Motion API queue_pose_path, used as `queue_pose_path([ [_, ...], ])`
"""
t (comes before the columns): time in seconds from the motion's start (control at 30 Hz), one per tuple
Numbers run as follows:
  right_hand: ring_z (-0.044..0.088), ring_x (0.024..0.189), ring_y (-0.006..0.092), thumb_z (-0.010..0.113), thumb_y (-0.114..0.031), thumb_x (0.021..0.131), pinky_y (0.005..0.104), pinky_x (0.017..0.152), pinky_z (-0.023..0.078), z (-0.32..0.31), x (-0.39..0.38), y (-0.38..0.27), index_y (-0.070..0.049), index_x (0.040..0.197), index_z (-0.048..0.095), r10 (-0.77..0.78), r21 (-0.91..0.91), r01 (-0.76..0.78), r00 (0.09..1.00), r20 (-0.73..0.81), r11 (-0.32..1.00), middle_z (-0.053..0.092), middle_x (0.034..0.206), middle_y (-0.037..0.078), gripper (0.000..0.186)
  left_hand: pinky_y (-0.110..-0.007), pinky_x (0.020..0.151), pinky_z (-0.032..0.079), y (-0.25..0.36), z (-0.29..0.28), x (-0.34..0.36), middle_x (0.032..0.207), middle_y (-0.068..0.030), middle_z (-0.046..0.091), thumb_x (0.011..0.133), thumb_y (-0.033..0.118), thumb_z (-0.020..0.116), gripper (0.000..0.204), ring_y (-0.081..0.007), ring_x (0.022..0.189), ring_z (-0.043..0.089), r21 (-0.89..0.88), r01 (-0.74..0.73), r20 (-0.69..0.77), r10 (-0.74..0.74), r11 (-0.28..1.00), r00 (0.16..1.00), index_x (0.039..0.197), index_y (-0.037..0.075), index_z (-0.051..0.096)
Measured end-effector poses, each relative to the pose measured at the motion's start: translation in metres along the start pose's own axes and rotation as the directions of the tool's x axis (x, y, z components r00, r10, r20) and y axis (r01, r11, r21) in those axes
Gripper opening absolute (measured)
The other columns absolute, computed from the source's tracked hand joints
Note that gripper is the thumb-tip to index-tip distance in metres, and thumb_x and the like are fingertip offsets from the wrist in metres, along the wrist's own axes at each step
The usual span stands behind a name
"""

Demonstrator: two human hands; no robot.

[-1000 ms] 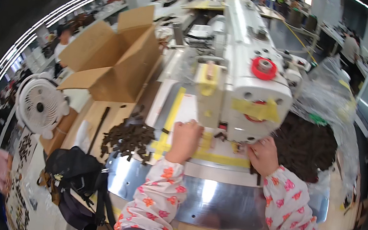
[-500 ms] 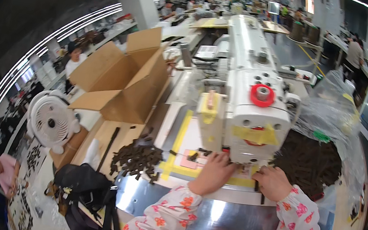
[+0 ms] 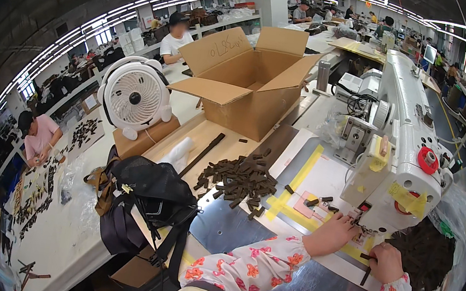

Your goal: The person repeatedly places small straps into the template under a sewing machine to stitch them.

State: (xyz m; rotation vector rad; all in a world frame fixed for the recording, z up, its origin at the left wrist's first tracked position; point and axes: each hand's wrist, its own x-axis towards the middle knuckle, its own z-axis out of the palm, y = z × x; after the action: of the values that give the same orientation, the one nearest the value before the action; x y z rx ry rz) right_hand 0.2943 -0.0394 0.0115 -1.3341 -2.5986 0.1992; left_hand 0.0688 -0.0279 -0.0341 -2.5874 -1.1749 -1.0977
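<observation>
The view has swung left, putting the sewing machine farther right, while the left hand has shifted toward the bench's right edge, uncovering small dark pieces left of the machine, and the right hand has drawn back toward the bench's near edge.

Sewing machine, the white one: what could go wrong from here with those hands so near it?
Perhaps three things. The left hand has its fingertips close to the foot of the sewing machine, so they might get pinched or pricked if it runs. The few loose dark pieces beside that hand could be nudged away. And the black bag has straps hanging near the left sleeve, which might snag.
</observation>
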Motion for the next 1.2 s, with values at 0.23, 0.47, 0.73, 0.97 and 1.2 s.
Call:
queue_pose_path([
  [0.23,0.057,0.071,0.0334,0.058,0.000,0.057,0.0435,0.064,0.046,0.003,-0.002,0.002,0.000,0.068,0.058,0.057,0.066,-0.054,0.998,-0.032,0.996,0.058,0.069,0.016,0.011,-0.034,0.077,0.039,0.001,0.001,0.002,0.079,-0.0086,0.057,0.080,0.013,0.058,0.012,-0.0243,0.079,0.055,-0.136,0.116,0.131,-0.098,0.984,0.987,0.089,0.006,0.060],
  [0.47,0.059,0.059,0.0275,0.062,-0.003,0.068,0.0352,0.055,0.045,-0.002,0.005,-0.013,0.002,0.072,0.055,0.030,0.295,0.019,0.987,-0.160,0.955,0.057,0.064,0.014,0.010,-0.035,0.077,0.039,0.001,0.010,0.000,0.077,-0.0101,0.057,0.084,0.013,0.054,0.010,-0.0259,0.077,0.056,-0.198,0.119,0.054,-0.111,0.973,0.992,0.087,0.005,0.059],
  [0.73,0.061,0.055,0.0186,0.060,-0.006,0.074,0.0290,0.053,0.046,0.000,0.007,-0.001,0.002,0.089,0.063,0.131,0.546,-0.114,0.991,0.008,0.830,0.062,0.067,0.013,0.017,-0.037,0.078,0.038,0.004,0.003,-0.002,0.092,-0.0097,0.064,0.083,0.004,0.050,0.019,-0.0258,0.081,0.058,-0.351,0.165,0.138,-0.124,0.922,0.983,0.100,0.005,0.060],
  [0.97,0.060,0.055,0.0161,0.069,-0.011,0.072,0.0283,0.054,0.046,0.004,0.003,-0.005,-0.002,0.084,0.067,0.284,0.588,-0.221,0.959,-0.016,0.778,0.062,0.065,0.010,0.015,-0.037,0.075,0.038,0.013,-0.010,0.008,0.086,-0.0129,0.063,0.086,0.007,0.050,0.016,-0.0295,0.076,0.056,-0.389,0.217,0.193,-0.151,0.895,0.969,0.097,0.004,0.062],
  [1.2,0.055,0.057,0.0090,0.068,-0.010,0.077,0.0247,0.054,0.044,0.020,0.014,-0.002,0.001,0.086,0.067,0.286,0.764,-0.087,0.949,-0.131,0.639,0.064,0.067,0.008,0.014,-0.037,0.071,0.038,0.007,-0.016,0.016,0.077,-0.0091,0.063,0.080,0.015,0.063,0.010,-0.0256,0.065,0.056,-0.447,0.312,0.318,-0.177,0.839,0.931,0.083,0.005,0.064],
])
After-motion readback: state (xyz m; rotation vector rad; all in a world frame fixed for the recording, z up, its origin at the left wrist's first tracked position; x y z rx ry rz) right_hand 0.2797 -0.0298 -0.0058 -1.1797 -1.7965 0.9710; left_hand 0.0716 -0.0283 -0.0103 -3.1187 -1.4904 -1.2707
